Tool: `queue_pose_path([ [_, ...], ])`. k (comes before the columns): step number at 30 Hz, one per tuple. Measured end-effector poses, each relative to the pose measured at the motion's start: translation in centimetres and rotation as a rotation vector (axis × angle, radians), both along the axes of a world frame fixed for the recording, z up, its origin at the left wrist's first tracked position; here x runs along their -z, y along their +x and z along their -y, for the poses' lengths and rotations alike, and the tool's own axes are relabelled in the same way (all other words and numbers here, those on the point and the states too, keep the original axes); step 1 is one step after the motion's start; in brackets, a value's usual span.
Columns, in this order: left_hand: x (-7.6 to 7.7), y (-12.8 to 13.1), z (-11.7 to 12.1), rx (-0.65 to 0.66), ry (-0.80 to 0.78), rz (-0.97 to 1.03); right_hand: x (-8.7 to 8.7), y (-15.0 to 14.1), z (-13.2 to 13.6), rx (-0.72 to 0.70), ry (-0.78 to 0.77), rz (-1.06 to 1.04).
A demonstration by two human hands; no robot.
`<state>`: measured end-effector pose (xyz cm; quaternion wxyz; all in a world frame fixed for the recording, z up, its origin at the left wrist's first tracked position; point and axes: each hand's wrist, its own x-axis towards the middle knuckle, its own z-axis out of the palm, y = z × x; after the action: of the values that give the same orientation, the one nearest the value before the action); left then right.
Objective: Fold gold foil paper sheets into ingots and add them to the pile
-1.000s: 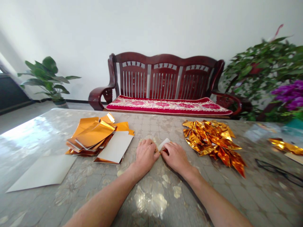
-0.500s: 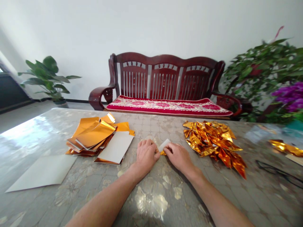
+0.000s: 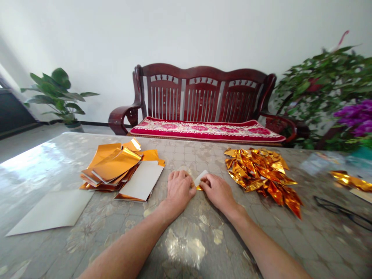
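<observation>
Head view: two bare forearms reach in from the near edge over a tabletop (image 3: 186, 228) with a tile-and-flower pattern, and both hands meet near its middle. On the near left lies a large pale sheet (image 3: 52, 213), flat and apart from the hands; on the near right, black-framed eyeglasses (image 3: 343, 214) rest on the table.

The left hand (image 3: 180, 188) lies low, its fingers bent and close together, the thumb beside them; whether they grip anything, I cannot tell. The right hand (image 3: 216, 190) is curled, thumb and forefinger pinching the near side of a small piece of foil paper (image 3: 201, 176). This piece is between the two hands, at the table surface, its whitish face showing beyond the fingertips and a sliver of gold showing below.

Left of the hands, well apart from them, sits a loose stack of gold foil sheets (image 3: 116, 164), with a white-faced sheet (image 3: 143, 180) on its right side. Right of the hands spreads a heap of folded gold foil pieces (image 3: 258, 174). Farther right are another gold foil piece (image 3: 353, 181) and clear plastic wrapping (image 3: 321, 162).

Past the table stands a dark red wooden bench (image 3: 200, 73) with a red-and-cream floral seat cover (image 3: 203, 128). A potted leafy plant (image 3: 59, 93) is at left; trailing greenery (image 3: 322, 83) and purple flowers (image 3: 356, 118) are at right. Behind everything is a white wall (image 3: 186, 31).
</observation>
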<state>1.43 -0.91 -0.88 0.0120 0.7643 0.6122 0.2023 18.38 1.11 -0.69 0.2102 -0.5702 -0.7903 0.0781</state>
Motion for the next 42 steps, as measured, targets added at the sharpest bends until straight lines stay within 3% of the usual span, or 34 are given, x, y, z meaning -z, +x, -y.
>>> queue_pose_path([
  [8,-0.7,0.0,0.6,-0.005,0.005,0.059,0.1,0.0,0.1,0.032,0.003,0.016],
  [16,-0.5,-0.1,0.6,0.02,0.036,0.039,0.2,0.3,0.0,-0.028,0.028,0.052],
  [22,-0.6,0.5,1.8,0.232,-0.003,-0.185,-0.5,0.2,0.2,0.021,0.023,0.129],
  [28,0.3,1.8,3.5,0.308,-0.001,-0.196,-0.8,0.0,0.5,0.097,-0.009,0.187],
  [32,0.9,2.4,3.9,0.295,0.011,-0.195,-1.0,0.0,0.6,0.113,-0.038,0.21],
  [36,0.4,2.7,4.2,0.3,0.013,-0.234,-1.0,0.0,0.6,0.115,-0.052,0.206],
  [42,-0.1,3.0,4.8,0.203,0.003,-0.202,-0.6,0.2,0.5,0.021,-0.017,0.127],
])
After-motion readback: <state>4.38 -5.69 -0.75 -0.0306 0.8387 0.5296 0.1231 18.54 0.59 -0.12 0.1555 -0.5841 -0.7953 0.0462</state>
